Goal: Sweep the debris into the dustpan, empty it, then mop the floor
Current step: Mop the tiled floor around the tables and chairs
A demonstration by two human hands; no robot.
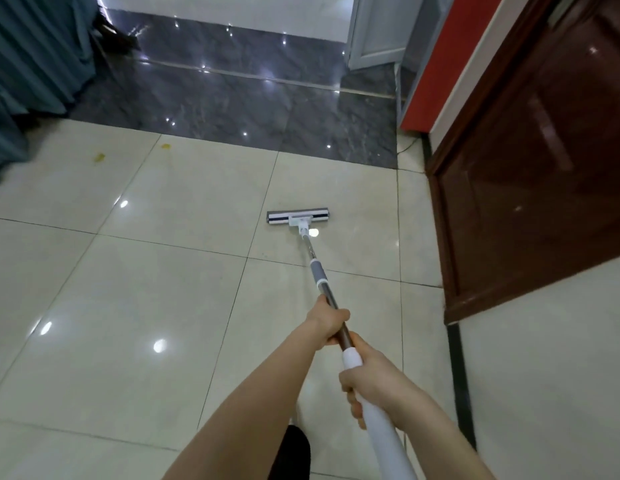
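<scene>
Both hands, left hand [327, 322] ahead of right hand [367, 379], clasp the mop [313, 258]; yellow scraps [100, 156] lie near the curtain [31, 64], door [530, 174] alongside.

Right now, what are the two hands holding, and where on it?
Both grip the long flat-headed mop by its pole: the left hand on the dark brown section, the right hand just behind on the white upper section.
</scene>
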